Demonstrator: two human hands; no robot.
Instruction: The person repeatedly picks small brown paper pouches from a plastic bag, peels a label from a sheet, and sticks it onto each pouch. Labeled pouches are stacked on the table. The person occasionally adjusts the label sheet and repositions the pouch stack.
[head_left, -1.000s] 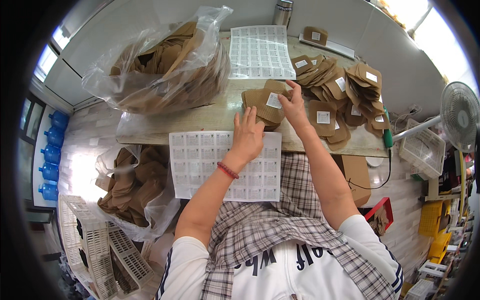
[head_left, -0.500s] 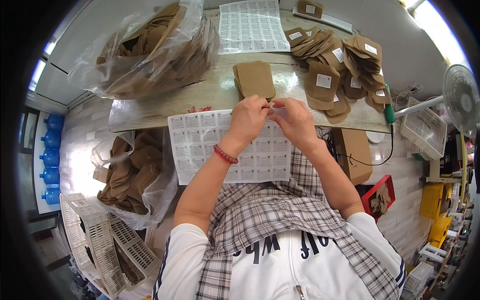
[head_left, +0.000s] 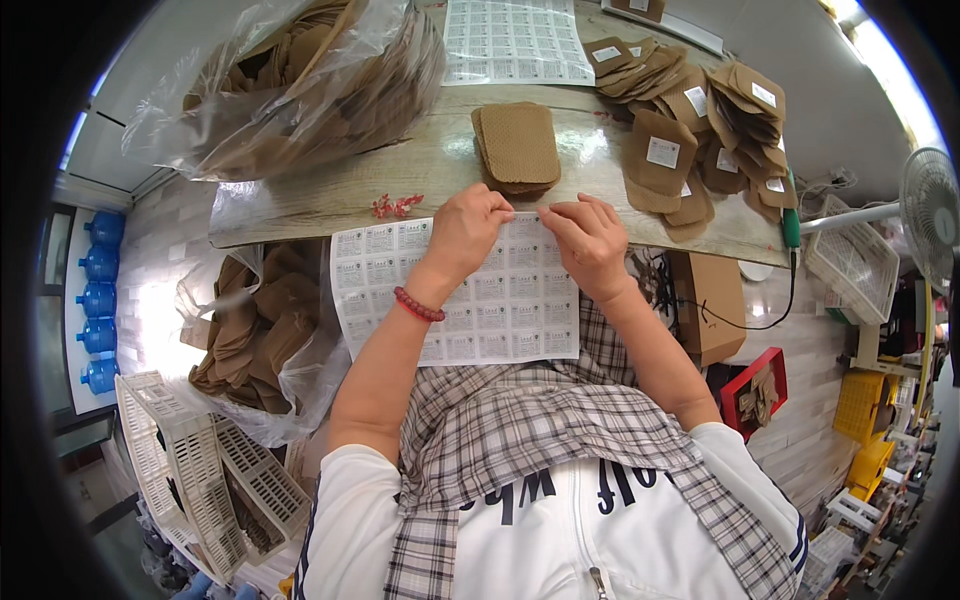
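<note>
A white sheet of printed labels [head_left: 500, 335] hangs over the table's front edge toward my lap. My left hand [head_left: 466, 235] is closed at the sheet's upper edge, thumb and forefinger pinched together. A little to the right, my right hand [head_left: 590, 245] also pinches along that top edge, its other fingers curled. Whether a single label is lifting between the fingertips is too small to tell. Just beyond both hands lies a small stack of brown mesh-textured pads [head_left: 518, 145] with rounded corners, untouched.
Brown pads with white labels [head_left: 662, 150] lie heaped at the right of the table. A clear plastic bag of brown pieces [head_left: 330, 100] stands back left; another bag [head_left: 265, 330] hangs below. A second label sheet [head_left: 515, 45] lies at the back. Red scraps [head_left: 397, 206] sit near the front edge.
My hands have drawn apart and slightly down from where they nearly met over the sheet's top edge. The whole view has shifted a little, and the pad stack now shows fully.
</note>
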